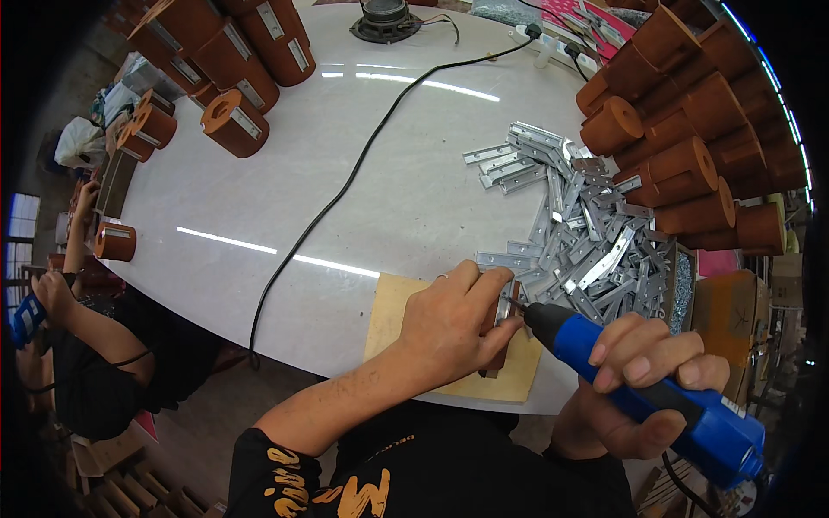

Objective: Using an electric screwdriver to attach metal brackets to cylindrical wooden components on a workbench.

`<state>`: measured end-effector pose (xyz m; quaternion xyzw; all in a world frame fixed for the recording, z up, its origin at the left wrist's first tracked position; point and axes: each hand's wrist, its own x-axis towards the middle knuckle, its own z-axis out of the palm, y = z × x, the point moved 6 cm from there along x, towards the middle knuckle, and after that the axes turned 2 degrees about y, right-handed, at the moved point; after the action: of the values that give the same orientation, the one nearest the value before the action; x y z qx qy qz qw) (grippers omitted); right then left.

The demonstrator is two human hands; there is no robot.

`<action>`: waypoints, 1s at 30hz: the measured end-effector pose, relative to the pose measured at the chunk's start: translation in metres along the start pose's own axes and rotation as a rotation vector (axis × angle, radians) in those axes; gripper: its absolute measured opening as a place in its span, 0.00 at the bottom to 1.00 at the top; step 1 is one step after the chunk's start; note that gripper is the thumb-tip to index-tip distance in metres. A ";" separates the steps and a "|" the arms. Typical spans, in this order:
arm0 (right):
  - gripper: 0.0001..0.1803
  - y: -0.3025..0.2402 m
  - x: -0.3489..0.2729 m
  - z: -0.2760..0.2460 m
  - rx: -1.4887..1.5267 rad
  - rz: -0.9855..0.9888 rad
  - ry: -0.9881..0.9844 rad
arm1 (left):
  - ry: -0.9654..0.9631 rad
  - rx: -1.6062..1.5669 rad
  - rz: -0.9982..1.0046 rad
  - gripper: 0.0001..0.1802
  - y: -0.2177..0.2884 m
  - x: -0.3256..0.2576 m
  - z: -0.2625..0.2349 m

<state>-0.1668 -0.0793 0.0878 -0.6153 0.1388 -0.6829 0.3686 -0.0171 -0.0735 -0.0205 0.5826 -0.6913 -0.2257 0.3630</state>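
My right hand (643, 380) is wrapped round a blue electric screwdriver (580, 345) with a black nose. Its tip points left and meets, or nearly meets, a metal strip (503, 307) on a reddish-brown piece (515, 292). My left hand (453, 324) grips that brown piece from the left, with fingers and thumb closed about it. Most of the piece is hidden under the hand, so its full shape does not show. Beneath it lies a pale yellow board (390, 302) at the table's near edge.
A heap of metal strips (596, 229) spreads beyond my hands, beside a box of small screws (683, 289). Brown cylinders (682, 173) are stacked at right, more (235, 123) at far left. A black cable (352, 177) crosses the white table (259, 194). A co-worker's arm (104, 332) shows at left.
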 end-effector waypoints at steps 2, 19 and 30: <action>0.23 0.003 0.000 -0.002 0.014 0.010 0.010 | -0.013 -0.006 -0.007 0.29 -0.001 0.000 0.001; 0.19 0.024 0.019 0.005 0.017 0.161 -0.069 | -0.005 -0.016 0.004 0.29 -0.005 -0.002 -0.001; 0.23 0.028 0.015 0.002 0.085 0.222 -0.008 | 0.004 -0.003 -0.015 0.29 -0.002 -0.007 0.000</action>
<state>-0.1552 -0.1082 0.0818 -0.5827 0.1754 -0.6408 0.4681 -0.0152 -0.0669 -0.0237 0.5876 -0.6859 -0.2281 0.3636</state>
